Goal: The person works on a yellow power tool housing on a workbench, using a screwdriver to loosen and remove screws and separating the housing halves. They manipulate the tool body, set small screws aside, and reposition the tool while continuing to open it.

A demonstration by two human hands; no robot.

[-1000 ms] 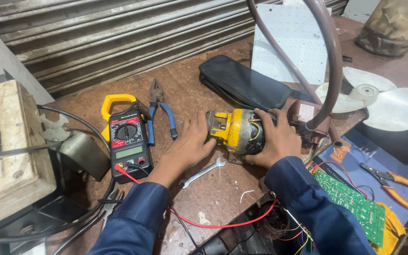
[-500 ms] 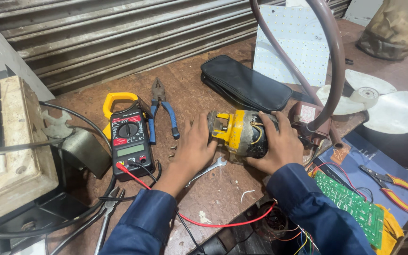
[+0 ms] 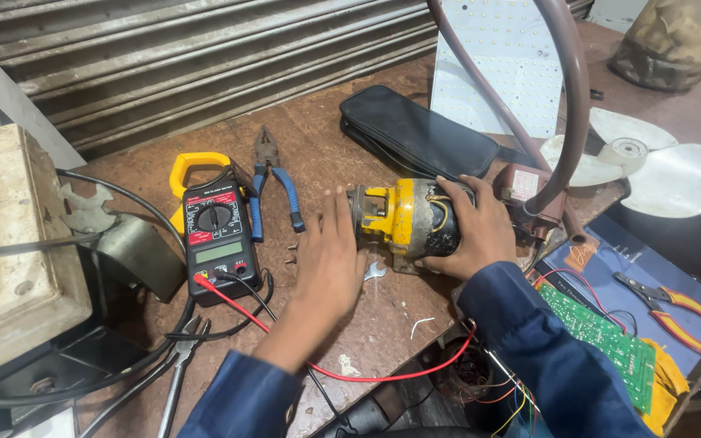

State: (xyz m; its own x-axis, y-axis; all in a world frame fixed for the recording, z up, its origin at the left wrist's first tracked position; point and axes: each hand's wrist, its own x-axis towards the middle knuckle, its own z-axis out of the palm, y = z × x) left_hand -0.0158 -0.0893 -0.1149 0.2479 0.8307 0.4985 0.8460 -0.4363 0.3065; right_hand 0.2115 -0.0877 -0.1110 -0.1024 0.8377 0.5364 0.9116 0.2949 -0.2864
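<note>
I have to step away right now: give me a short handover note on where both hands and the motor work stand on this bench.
Left hand: open, palm down on the brown wooden bench, fingertips beside the front end of the yellow and grey electric motor; it grips nothing.
Right hand: wrapped over the motor's rear, pinning it on its side.
Nearby: a small steel spanner lies on the bench under the motor's front; blue-handled pliers and a yellow and black clamp meter with red and black leads sit to the left.
Done: the motor lies on the bench, windings showing.
Left: no tool is in hand yet; the spanner, pliers and meter lie untouched.
</note>
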